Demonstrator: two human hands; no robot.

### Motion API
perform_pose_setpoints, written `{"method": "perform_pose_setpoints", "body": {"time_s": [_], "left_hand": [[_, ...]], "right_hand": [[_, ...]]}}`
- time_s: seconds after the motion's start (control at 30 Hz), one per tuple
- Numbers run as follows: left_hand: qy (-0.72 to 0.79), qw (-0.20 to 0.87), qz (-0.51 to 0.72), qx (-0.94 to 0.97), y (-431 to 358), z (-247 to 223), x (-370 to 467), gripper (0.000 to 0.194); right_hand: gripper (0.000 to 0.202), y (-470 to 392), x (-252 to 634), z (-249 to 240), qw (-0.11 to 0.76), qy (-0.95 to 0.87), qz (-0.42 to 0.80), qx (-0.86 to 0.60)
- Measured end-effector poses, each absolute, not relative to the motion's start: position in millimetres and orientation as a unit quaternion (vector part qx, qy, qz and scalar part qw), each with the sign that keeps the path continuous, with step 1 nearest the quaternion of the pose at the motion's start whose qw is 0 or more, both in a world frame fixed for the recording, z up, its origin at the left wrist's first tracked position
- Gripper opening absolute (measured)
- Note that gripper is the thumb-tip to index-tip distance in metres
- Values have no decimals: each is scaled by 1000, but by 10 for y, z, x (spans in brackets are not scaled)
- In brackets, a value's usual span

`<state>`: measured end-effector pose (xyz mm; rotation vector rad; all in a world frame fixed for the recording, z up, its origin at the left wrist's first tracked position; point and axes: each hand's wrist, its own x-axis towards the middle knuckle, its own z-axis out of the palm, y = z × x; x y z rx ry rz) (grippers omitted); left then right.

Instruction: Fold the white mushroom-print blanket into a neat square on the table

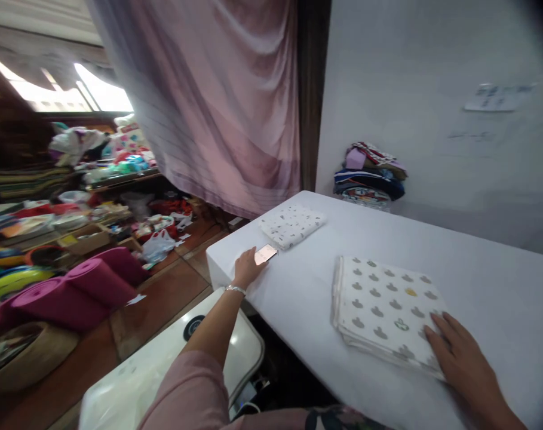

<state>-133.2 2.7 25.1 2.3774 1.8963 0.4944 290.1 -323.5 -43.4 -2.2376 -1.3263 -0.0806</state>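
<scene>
A person's two bare hands work across a white-covered table [307, 298]. The left hand [248, 267], a bracelet [235, 290] at its wrist, reaches to a phone [266, 254] with a lit screen; the phone lies right at its fingertips, though at this blurred distance one cannot tell whether they grip it or merely touch it. The right hand [462, 352] rests on the near right corner of a folded printed cloth [383, 304], its fingers loosely spread over the top layer, with most of the cloth lying to their left.

Good handling here would seem to call for light, level pressure from the right fingers, keeping the layers squared, and a gentle touch by the left at the phone's edge, clear of the screen.

Just beyond the left fingers sits a second folded cloth [293, 226], near enough to be nudged by a careless reach. A white-topped surface [132, 370] lies below the left forearm. Well beyond both hands are a pile of textiles [370, 176] and a hanging pink curtain [239, 107]; magenta rolls [83, 292] lie far to the left fingers' left.
</scene>
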Motion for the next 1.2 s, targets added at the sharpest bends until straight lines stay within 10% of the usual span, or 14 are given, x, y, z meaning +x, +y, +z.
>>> {"method": "perform_pose_setpoints", "body": {"time_s": [0.9,1.07,1.2], "left_hand": [[309,829,271,378,-1440,347,832,47],[318,848,278,320,-1491,312,808,41],[350,785,353,370,-1490,171,765,37]], "right_hand": [[63,-3006,2012,147,184,-675,65,-712],[35,-2906,2001,170,290,-634,116,-707],[31,-2831,2145,259,538,-417,274,-680]]}}
